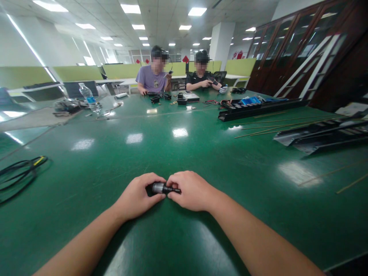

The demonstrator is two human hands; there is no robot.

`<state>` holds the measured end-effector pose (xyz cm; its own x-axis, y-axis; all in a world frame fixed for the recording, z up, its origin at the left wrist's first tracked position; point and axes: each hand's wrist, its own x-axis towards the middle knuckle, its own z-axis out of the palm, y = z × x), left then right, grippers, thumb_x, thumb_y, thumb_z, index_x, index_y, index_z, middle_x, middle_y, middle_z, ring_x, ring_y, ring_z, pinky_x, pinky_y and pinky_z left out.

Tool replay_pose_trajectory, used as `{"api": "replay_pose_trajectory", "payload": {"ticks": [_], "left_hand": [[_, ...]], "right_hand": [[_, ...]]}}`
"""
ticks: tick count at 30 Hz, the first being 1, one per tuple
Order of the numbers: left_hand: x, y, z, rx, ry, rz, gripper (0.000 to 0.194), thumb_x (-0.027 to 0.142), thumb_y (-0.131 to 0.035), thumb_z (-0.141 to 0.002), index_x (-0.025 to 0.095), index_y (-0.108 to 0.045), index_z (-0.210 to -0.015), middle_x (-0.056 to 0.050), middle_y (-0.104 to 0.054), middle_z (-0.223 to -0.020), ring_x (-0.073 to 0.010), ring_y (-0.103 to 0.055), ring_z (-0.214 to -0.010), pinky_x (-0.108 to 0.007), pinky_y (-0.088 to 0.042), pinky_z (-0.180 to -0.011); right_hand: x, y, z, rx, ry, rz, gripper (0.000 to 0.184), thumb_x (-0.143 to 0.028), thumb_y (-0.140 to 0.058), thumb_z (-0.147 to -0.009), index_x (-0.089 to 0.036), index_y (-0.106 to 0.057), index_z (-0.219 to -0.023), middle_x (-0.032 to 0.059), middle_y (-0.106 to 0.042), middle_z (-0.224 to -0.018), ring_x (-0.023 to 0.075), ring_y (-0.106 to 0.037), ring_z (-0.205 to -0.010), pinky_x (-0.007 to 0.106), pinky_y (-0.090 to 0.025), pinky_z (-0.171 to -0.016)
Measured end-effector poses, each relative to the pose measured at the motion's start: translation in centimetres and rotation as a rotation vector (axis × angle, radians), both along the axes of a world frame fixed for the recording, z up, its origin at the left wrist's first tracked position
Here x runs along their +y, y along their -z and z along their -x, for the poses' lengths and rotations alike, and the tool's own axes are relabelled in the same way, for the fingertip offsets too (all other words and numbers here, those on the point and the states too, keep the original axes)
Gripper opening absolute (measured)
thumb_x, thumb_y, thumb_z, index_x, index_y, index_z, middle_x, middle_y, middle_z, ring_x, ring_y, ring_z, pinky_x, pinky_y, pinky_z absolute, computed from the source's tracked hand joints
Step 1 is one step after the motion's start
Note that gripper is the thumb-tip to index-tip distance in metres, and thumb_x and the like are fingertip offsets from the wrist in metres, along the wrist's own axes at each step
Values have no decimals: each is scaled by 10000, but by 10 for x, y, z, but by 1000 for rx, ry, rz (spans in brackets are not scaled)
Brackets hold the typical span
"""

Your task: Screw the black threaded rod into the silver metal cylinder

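The left hand (136,195) and right hand (191,191) clamp a black-and-steel cylinder (163,188) at 6 o'clock on the glossy green table (115,161) (ceiling lights glare off it). 2 seated people (152,78) work at 12 o'clock; wooden cabinets (299,50) stand at 2 o'clock.

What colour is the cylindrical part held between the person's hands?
The cylindrical part is black with a silvery metal section at one end; it shows best in the head view.

No legible text or labels anywhere.
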<state>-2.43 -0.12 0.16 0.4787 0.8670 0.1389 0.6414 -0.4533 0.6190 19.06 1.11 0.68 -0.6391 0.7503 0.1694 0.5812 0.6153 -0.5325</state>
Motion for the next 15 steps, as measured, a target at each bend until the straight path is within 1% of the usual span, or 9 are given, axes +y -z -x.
{"api": "replay_pose_trajectory", "payload": {"ticks": [8, 15], "left_hand": [[-1, -1, -1, -4, -4, -16, 199, 254, -698, -814, 252, -674, -1011, 10, -678, -950, -173, -621, -885, -282, -455, -810], [-1, 1, -1, -12, -26, -27, 237, 391, -706, -837, 252, -687, -1028, -6, -697, -959, -186, -635, -890, -287, -469, -811]], "right_hand": [[2, 3, 0, 24, -5, 10, 177, -275, -669, -784, -202, -710, -940, 21, -687, -817, 151, -594, -724, 246, -389, -657], [5, 6, 1, 53, 28, 29, 176, -286, -672, -783, -202, -703, -935, 25, -707, -841, 159, -616, -746, 252, -396, -660]]}}
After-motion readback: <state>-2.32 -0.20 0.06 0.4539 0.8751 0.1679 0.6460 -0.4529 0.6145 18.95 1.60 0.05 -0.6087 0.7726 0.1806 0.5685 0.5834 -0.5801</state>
